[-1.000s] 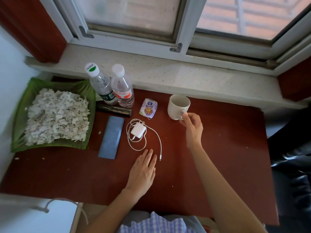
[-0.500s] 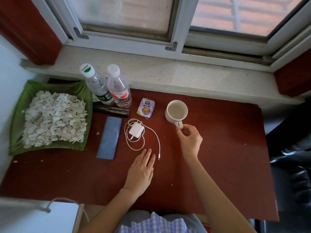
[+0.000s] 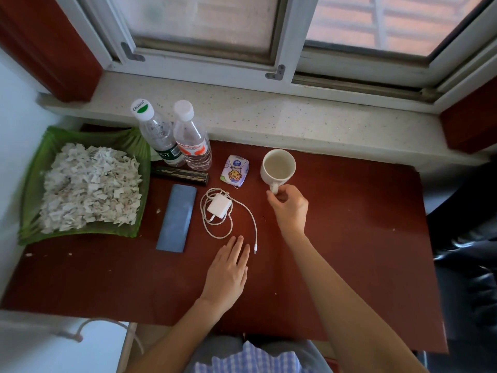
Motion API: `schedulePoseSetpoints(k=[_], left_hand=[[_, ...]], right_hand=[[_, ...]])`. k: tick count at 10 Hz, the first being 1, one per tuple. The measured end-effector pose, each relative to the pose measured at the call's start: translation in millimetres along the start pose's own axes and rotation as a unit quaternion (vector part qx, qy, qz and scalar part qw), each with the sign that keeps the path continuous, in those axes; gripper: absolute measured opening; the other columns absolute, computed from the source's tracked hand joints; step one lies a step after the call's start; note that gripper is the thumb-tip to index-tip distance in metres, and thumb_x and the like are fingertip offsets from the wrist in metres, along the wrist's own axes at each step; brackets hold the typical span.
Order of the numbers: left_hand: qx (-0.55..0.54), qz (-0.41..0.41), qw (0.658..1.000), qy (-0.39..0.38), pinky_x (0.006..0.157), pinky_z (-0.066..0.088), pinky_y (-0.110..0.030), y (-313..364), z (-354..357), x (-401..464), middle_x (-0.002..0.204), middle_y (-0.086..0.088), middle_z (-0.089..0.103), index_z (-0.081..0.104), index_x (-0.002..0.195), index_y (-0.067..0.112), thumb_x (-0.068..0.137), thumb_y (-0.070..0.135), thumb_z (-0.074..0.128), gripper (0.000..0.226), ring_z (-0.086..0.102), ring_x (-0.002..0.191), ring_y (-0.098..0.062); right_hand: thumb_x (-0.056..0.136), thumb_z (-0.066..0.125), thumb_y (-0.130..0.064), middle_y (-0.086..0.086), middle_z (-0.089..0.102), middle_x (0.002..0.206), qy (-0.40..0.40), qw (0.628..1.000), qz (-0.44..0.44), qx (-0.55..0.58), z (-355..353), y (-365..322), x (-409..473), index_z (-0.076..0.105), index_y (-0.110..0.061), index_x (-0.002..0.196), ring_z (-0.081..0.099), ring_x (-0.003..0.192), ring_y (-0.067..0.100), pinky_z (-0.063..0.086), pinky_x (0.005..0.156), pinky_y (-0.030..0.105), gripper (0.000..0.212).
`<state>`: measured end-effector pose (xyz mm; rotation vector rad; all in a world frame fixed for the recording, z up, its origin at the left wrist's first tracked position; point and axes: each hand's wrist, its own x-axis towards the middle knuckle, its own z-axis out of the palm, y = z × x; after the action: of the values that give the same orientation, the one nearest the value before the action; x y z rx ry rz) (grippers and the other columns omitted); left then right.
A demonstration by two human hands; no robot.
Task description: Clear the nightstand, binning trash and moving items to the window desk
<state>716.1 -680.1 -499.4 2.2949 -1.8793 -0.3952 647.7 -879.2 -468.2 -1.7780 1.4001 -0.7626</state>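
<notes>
A white mug (image 3: 278, 166) stands upright on the red-brown window desk (image 3: 349, 238) below the sill. My right hand (image 3: 289, 205) pinches the mug's handle, fingers curled round it. My left hand (image 3: 228, 267) rests flat on the desk with straight fingers, just left of the plug of a white charger cable (image 3: 252, 227). The white charger block (image 3: 219, 205) lies inside the cable's loop. Left of it lies a blue phone (image 3: 177, 218). A small tissue pack (image 3: 234, 170) sits beside the mug.
Two plastic water bottles (image 3: 192, 141) stand at the back left, with a dark flat bar (image 3: 178, 175) in front of them. A green tray (image 3: 35, 168) of white paper scraps fills the left end. A dark chair (image 3: 468, 265) is at the right.
My right hand has shifted from the mug's side to its handle, and the handle now points toward me. My left hand has stayed flat on the desk.
</notes>
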Motion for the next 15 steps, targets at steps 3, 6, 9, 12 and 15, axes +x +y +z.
schedulePoseSetpoints(k=[3,6,9,12,15], left_hand=[[0.004,0.001,1.000,0.004,0.102,0.045,-0.040,1,-1,0,0.138,-0.013,0.050,0.054,0.130,0.011,0.081,0.023,0.066,0.052,0.047,0.128,-0.028],[0.005,0.004,1.000,0.004,0.104,0.043,-0.038,-1,-1,-1,0.141,-0.012,0.048,0.052,0.132,0.012,0.083,0.023,0.065,0.053,0.045,0.130,-0.028],[0.003,0.005,1.000,0.002,0.104,0.042,-0.038,-1,0,-2,0.141,-0.012,0.048,0.051,0.133,0.012,0.082,0.023,0.066,0.054,0.045,0.130,-0.027],[-0.007,0.009,1.000,0.009,0.101,0.045,-0.038,-1,0,0,0.137,-0.013,0.051,0.055,0.129,0.010,0.078,0.022,0.071,0.054,0.049,0.127,-0.028],[0.018,0.027,0.999,0.003,0.095,0.049,-0.040,-5,-7,5,0.127,-0.014,0.060,0.064,0.118,0.011,0.080,0.026,0.069,0.041,0.056,0.119,-0.029]], right_hand=[[0.076,0.075,-0.015,0.000,0.066,0.073,-0.027,0.999,-0.035,-0.020,-4,5,17,0.066,-0.008,0.078,0.057,0.061,0.001,0.039,0.059,0.005,0.012],[0.077,0.074,-0.013,-0.002,0.068,0.074,-0.038,0.999,-0.034,-0.011,-9,10,12,0.065,-0.010,0.079,0.060,0.064,-0.004,0.041,0.062,0.004,0.009],[0.077,0.075,-0.021,-0.006,0.070,0.080,-0.061,0.998,-0.025,-0.021,-12,10,15,0.066,-0.015,0.088,0.064,0.071,0.001,0.048,0.067,0.016,0.015],[0.087,0.059,-0.048,-0.006,0.054,0.134,-0.116,0.982,0.004,-0.150,-38,14,-15,0.045,-0.026,0.137,0.054,0.119,0.012,0.049,0.094,0.034,0.056],[0.096,0.048,-0.043,0.005,0.035,0.153,-0.133,0.958,-0.035,-0.250,-65,20,-74,0.042,-0.017,0.141,0.017,0.147,0.019,0.021,0.117,0.038,0.053]])
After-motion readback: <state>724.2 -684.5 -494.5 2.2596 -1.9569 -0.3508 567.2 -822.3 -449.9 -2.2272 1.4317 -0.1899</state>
